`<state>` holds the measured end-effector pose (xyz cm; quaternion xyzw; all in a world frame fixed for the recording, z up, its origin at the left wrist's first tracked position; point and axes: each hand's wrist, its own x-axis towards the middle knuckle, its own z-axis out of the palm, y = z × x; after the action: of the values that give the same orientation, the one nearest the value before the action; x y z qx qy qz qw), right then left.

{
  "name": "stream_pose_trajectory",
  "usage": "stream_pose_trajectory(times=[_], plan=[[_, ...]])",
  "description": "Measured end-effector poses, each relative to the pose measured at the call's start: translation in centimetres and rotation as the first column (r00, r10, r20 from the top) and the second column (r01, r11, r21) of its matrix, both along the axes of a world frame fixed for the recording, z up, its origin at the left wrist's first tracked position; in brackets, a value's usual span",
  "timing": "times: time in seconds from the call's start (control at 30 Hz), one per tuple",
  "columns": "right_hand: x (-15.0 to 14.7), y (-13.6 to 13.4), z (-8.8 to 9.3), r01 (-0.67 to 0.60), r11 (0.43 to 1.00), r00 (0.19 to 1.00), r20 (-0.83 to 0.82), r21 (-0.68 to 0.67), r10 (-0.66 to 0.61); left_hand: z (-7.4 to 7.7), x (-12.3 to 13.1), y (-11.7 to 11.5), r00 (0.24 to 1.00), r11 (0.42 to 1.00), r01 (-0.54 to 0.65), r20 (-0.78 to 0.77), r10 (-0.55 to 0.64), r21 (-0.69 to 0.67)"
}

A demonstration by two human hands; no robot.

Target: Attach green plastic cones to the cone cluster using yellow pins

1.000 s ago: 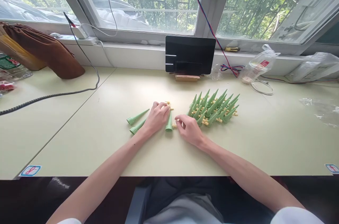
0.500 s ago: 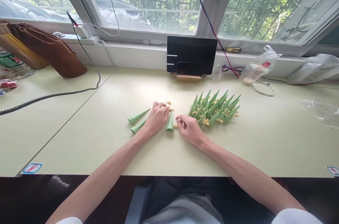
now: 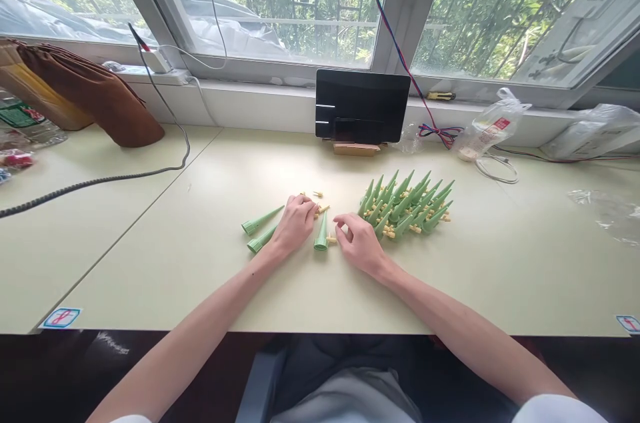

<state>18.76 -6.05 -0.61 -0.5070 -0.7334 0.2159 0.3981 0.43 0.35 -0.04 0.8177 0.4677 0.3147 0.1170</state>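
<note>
My left hand [image 3: 296, 224] is closed, fingertips pinched at a small yellow plastic piece [image 3: 323, 210] above the tip of a hollow green plastic cone [image 3: 321, 235]. That cone lies on its side between my hands, its wide end toward me. Two more green cones [image 3: 261, 220] lie left of my left hand, one partly hidden by it. My right hand [image 3: 361, 244] rests on the table with curled fingers, thumb and forefinger apart and nothing between them. Just left of it is another yellow piece [image 3: 332, 239], beside the middle cone. A further yellow piece [image 3: 318, 194] lies beyond my left fingertips.
Several green cones with yellow pieces [image 3: 407, 203] are grouped right of my right hand. A black tablet [image 3: 363, 103] leans at the back on a cardboard stand [image 3: 357, 149]. A black cable [image 3: 100, 181] crosses the table's left side. Plastic bags [image 3: 493, 126] lie at right.
The yellow piece at my left fingertips has tilted, its right end shifting slightly. My right hand has barely moved.
</note>
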Motion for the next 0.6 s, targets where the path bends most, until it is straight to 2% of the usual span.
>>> stream_pose_trajectory(times=[0.43, 0.6], plan=[[0.1, 0.0, 0.5, -0.175, 0.983, 0.984, 0.022, -0.049, 0.176, 1.4, 0.3, -1.1, 0.974, 0.992, 0.032, 0.218, -0.057, 0.119], [0.0, 0.0, 0.7, -0.143, 0.987, 0.989, -0.053, -0.075, 0.139, 1.5, 0.5, -1.5, 0.953, 0.988, 0.087, 0.279, -0.121, 0.131]])
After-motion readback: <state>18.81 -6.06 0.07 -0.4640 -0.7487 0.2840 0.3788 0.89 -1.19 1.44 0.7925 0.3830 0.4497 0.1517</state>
